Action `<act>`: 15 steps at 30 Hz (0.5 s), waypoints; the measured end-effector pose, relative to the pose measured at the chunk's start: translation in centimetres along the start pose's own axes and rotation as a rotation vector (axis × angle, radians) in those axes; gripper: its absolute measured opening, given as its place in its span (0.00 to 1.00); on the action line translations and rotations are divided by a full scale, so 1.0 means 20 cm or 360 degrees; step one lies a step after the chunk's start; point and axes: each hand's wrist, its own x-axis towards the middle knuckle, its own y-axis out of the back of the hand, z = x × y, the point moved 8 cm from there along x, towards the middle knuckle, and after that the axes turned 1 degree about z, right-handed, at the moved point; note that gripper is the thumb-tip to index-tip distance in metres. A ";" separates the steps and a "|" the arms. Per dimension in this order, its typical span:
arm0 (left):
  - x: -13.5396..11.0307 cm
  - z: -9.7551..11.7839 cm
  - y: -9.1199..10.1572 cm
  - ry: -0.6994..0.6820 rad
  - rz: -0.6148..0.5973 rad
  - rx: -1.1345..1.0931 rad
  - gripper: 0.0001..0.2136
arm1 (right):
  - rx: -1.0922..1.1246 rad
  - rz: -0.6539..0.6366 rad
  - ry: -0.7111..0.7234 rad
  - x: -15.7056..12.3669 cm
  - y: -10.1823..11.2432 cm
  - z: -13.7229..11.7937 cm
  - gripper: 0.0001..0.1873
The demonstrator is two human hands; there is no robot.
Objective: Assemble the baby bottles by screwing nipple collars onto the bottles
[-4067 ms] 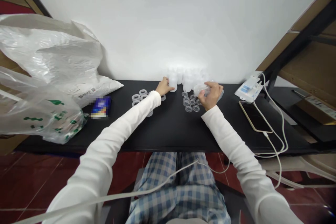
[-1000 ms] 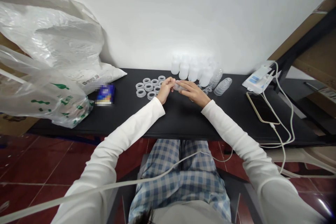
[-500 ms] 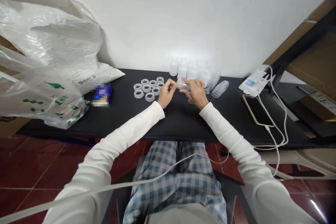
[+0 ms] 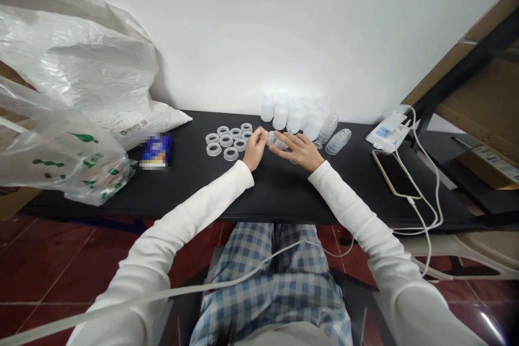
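Over the middle of the black table, a clear, rounded plastic piece [image 4: 277,141] is between my two hands, partly covered by fingers. My left hand [image 4: 256,147] is closed in a pinch at the piece's left end. Fingers of my right hand [image 4: 302,150] lie along and around its right side, gripping it. To the left of my left hand, several translucent rings [image 4: 231,153] lie in a group. Behind my hands stand several frosted white bottles [image 4: 279,117]. Stacked clear dome caps [image 4: 338,141] lie to the right of my right hand, and another clear part shows beneath its fingers.
Large plastic bags [image 4: 81,65] fill the table's left end, beside a blue packet [image 4: 157,150]. At the right lie a charging phone [image 4: 395,174], a white power strip [image 4: 388,128] and loose cables [image 4: 438,194]. A white wall [image 4: 259,32] rises behind the table.
My right hand's fingers have straightened and spread over the clear piece, which has turned and shifted slightly left. The left hand still pinches at its left end. The view has tilted slightly.
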 end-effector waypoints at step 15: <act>0.00 0.00 -0.04 0.0234 -0.0037 -0.0017 0.24 | 0.0248 -0.0041 0.0381 -0.01 0.03 -0.08 0.23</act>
